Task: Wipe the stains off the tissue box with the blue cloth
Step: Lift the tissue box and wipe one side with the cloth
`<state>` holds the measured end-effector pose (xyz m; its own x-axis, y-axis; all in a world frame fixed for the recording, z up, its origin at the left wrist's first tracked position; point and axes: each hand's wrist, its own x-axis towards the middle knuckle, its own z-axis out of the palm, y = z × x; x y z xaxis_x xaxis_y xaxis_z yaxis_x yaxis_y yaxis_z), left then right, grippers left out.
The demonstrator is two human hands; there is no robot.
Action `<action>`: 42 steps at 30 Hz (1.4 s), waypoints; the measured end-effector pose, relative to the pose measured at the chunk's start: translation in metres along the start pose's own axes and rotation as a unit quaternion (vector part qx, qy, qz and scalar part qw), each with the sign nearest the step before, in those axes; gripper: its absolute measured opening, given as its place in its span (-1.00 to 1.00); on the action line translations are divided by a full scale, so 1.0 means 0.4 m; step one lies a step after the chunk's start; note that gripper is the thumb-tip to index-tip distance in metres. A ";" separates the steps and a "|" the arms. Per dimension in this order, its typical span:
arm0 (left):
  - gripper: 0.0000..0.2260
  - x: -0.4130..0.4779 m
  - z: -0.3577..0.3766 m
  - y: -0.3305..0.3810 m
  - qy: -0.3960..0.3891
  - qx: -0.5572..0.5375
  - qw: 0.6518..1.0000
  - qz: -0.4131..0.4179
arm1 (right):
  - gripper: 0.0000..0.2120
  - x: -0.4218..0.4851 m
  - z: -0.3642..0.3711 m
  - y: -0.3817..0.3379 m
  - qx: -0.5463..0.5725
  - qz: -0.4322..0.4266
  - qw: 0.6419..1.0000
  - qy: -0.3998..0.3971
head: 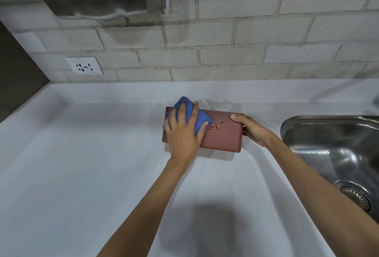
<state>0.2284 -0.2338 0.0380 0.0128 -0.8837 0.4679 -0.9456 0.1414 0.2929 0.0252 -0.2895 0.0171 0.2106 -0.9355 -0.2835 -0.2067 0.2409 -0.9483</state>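
A reddish-brown tissue box (pixel 223 136) lies on the white counter, with white tissue (pixel 217 104) showing behind its far edge. Small orange stains (pixel 215 126) mark the box face near its middle. My left hand (pixel 183 133) presses a bunched blue cloth (pixel 200 116) flat against the left half of the box, just left of the stains. The right end of the box is gripped by my right hand (pixel 251 128), thumb on the top corner.
A steel sink (pixel 336 154) with a drain opens at the right, close to the box. A brick-tile wall with a white socket (pixel 84 66) rises behind the counter (pixel 92 154). A metal hood hangs at the upper left.
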 end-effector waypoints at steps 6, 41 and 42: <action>-0.49 -0.109 0.024 -0.043 0.010 0.064 0.992 0.109 | -0.42 -0.009 -0.005 0.001 -0.007 -0.005 1.000 -0.006; -0.49 -0.057 0.050 0.105 0.052 -0.001 0.998 0.035 | -0.55 0.007 0.000 0.008 0.006 -0.008 1.000 0.001; -0.49 -0.059 0.054 0.120 0.048 0.011 0.997 0.053 | -0.57 0.008 -0.002 0.010 0.008 -0.009 1.000 0.002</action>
<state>0.1757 -0.2156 0.0232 -0.0582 -0.8170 0.5737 -0.9503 0.2214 0.2190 0.0243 -0.2917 0.0126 0.2095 -0.9410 -0.2656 -0.1874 0.2279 -0.9555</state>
